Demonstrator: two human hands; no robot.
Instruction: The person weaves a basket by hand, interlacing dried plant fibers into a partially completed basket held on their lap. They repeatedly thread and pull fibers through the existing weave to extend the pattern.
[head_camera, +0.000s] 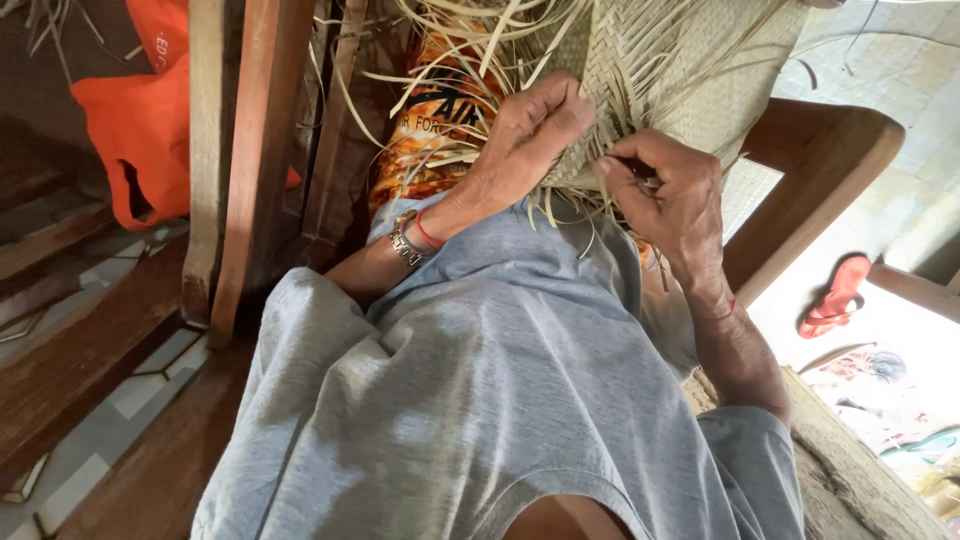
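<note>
A woven mat (690, 60) of pale dried leaf strips lies over my lap, with loose strips (450, 70) trailing from its near edge. My left hand (530, 125) presses on the unfinished edge, its fingers curled over the strips. A metal watch band and a red thread sit on that wrist. My right hand (670, 195) pinches strips at the same edge, just right of the left hand. I wear a grey shirt (480, 390).
A wooden chair frame (240, 150) stands at the left, with an orange bag (140, 120) behind it. A wooden armrest (820, 170) curves at the right. A red sandal (835, 295) lies on the bright floor beyond. Patterned floor tiles (110, 420) show at lower left.
</note>
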